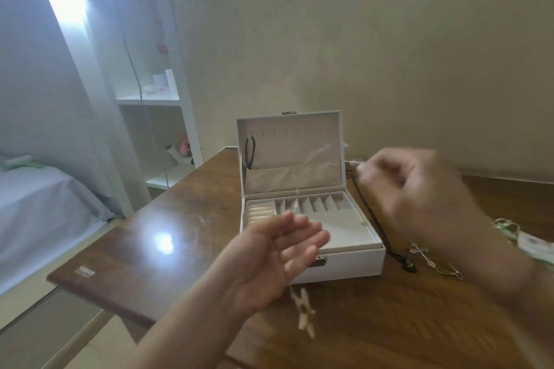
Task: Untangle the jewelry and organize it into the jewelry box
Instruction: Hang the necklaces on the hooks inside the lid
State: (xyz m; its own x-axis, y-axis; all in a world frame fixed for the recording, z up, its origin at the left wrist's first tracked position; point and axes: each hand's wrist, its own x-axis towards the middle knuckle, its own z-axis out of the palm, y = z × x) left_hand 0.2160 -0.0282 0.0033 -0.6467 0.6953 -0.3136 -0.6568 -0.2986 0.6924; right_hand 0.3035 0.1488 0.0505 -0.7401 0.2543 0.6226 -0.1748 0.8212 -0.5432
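Observation:
The white jewelry box (344, 263) stands open on the wooden table (150, 263), its lid upright. A black cord necklace (249, 153) hangs inside the lid. My left hand (269, 260) is held palm up in front of the box with its fingers straight. A thin pale chain (295, 198) runs over those fingers, and its light cross pendant (305, 313) dangles below the hand. My right hand (419, 189), blurred by motion, is raised to the right of the lid with curled fingers pinching the chain's upper end.
Right of the box lie a black cord with a dark pendant (409, 265), a silver cross chain (433, 262) and a green and white jewelry tangle (515, 234). A white shelf unit (168, 135) and a bed (36, 204) are at the left.

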